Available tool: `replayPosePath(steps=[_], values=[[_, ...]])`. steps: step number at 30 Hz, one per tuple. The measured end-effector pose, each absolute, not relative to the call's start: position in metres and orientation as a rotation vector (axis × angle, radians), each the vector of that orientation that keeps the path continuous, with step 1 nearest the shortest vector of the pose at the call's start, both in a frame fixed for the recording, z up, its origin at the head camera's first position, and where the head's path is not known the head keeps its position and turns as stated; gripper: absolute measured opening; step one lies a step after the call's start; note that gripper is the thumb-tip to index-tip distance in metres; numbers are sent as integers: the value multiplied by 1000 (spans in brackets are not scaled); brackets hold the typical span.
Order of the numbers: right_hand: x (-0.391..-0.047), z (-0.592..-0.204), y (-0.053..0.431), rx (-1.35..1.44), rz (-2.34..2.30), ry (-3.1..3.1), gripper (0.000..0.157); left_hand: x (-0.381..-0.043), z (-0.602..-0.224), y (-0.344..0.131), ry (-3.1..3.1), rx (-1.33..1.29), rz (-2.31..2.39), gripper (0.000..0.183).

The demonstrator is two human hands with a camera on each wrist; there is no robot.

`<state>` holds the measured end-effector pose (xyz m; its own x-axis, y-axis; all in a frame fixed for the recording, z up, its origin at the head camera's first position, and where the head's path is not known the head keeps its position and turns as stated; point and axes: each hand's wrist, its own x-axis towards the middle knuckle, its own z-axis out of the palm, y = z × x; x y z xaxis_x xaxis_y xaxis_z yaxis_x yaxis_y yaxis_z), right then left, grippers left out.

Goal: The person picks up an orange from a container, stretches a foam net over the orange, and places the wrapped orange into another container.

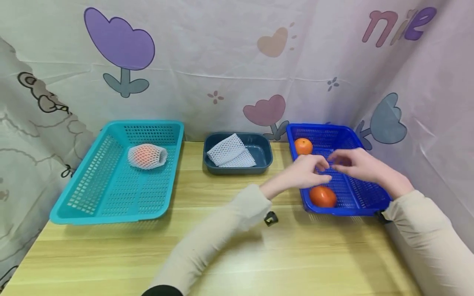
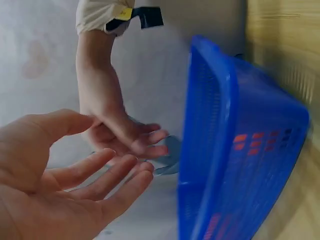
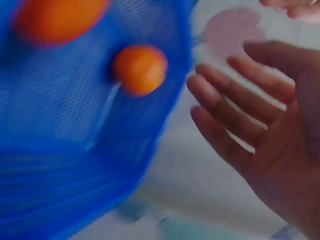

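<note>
Both hands hover over the blue basket [image 1: 352,189], fingers loosely bent and facing each other across a small gap. Nothing is held by the left hand [image 1: 304,172] or the right hand [image 1: 358,165]. An orange [image 1: 303,146] lies in the basket's back left corner. At the front left of the basket is a shiny red-orange fruit [image 1: 323,196], whose exact kind I cannot tell. In the left wrist view, the left hand [image 2: 65,185] is beside the basket rim. The right wrist view shows the right hand [image 3: 265,115] apart from the orange [image 3: 141,70].
At left stands a teal basket [image 1: 122,201] holding a fruit in a white foam net [image 1: 147,156]. Between the baskets, a dark tray [image 1: 262,154] contains white foam nets [image 1: 231,152]. A small black object [image 1: 271,218] shows by the left sleeve. Printed curtains hang behind the table [image 1: 296,263].
</note>
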<state>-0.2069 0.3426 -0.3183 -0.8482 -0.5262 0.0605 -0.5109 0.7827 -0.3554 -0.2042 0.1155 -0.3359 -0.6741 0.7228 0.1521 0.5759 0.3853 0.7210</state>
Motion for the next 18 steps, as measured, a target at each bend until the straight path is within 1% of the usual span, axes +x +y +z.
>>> replayPosePath(steps=[4, 6, 9, 14, 18], values=[[-199, -346, 372, -753, -627, 2749, 34, -204, -350, 148, 2536, 1149, 864, 45], [-194, -357, 380, -675, -669, 2655, 41, -202, -356, 161, 2571, 1135, 713, 48], [-190, -371, 385, -579, -748, 2523, 52, -198, -363, 176, 2608, 1074, 511, 42], [-189, -386, 382, -490, -910, 2327, 66, -194, -375, 188, 2631, 911, 348, 30], [-189, -395, 378, -460, -982, 2257, 75, -193, -384, 192, 2679, 896, 305, 26]])
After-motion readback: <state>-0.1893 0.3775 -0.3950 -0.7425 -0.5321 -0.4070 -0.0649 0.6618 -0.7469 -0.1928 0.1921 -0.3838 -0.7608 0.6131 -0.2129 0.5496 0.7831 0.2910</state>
